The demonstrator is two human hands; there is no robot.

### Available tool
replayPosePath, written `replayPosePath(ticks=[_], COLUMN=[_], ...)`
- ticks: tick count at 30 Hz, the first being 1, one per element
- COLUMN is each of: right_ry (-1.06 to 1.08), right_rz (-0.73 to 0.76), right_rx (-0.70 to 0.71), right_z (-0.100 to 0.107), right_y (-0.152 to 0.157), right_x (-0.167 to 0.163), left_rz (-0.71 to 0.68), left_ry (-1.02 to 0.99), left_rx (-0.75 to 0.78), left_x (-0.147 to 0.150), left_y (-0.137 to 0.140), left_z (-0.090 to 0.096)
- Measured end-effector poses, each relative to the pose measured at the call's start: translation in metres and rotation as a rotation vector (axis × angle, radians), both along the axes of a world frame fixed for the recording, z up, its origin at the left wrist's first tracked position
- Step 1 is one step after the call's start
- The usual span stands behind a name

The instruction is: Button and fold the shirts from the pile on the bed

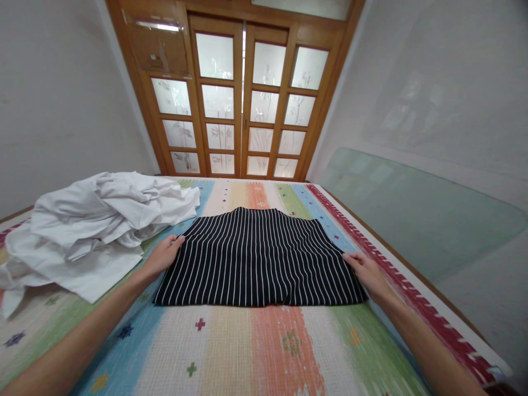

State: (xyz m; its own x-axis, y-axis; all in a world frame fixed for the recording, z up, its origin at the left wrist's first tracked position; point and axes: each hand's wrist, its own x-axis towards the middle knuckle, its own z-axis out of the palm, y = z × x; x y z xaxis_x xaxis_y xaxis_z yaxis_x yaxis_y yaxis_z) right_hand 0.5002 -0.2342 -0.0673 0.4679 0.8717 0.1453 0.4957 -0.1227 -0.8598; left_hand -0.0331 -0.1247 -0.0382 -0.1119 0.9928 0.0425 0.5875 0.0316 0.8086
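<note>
A black cloth (259,258) with thin white stripes lies spread in front of me, its far side narrower than its near edge, like an apron in outline. I cannot tell for sure which garment it is. At its left side edge, my left hand (164,254) is closed, pinching the fabric between thumb and fingers. Opposite, the fingers of my right hand (365,270) grip the right side edge. Between the hands the cloth is mostly flat, with slight ripples along the right part and the near edge.
Beneath everything is a multicoloured striped cover (231,352) with small woven motifs. A crumpled white cloth (99,220) is heaped at the left. Along the right wall leans a pale greenish panel (412,203). Wooden doors with glass panes (243,99) stand beyond the far edge.
</note>
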Motion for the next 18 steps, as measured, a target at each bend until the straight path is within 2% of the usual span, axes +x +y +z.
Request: replayPosePath(ticks=[2, 4, 7, 9, 12, 15, 18], right_ry=[0.125, 0.217, 0.285, 0.310, 0.306, 0.247, 0.100], right_rz=[-0.050, -0.078, -0.045, 0.027, 0.095, 0.087, 0.110], right_rx=[0.026, 0.018, -0.045, -0.088, -0.095, -0.072, -0.139], right_z=[0.003, 0.006, 0.013, 0.018, 0.023, 0.025, 0.026], right_y=[-0.004, -0.009, -0.017, -0.023, -0.030, -0.036, -0.043], right_x=[-0.002, -0.006, -0.011, -0.012, -0.011, -0.007, -0.003], left_rz=[0.050, 0.037, -0.111, -0.210, -0.239, -0.220, -0.242], left_ry=[-0.134, -0.266, -0.388, -0.381, -0.324, -0.326, -0.316], left_rx=[-0.018, -0.108, -0.322, -0.401, -0.360, -0.310, -0.338], left_x=[0.001, 0.002, 0.002, 0.000, -0.006, -0.013, -0.019], left_y=[-0.006, -0.015, -0.031, -0.041, -0.051, -0.057, -0.061], left_z=[0.000, 0.003, 0.012, 0.019, 0.024, 0.024, 0.022])
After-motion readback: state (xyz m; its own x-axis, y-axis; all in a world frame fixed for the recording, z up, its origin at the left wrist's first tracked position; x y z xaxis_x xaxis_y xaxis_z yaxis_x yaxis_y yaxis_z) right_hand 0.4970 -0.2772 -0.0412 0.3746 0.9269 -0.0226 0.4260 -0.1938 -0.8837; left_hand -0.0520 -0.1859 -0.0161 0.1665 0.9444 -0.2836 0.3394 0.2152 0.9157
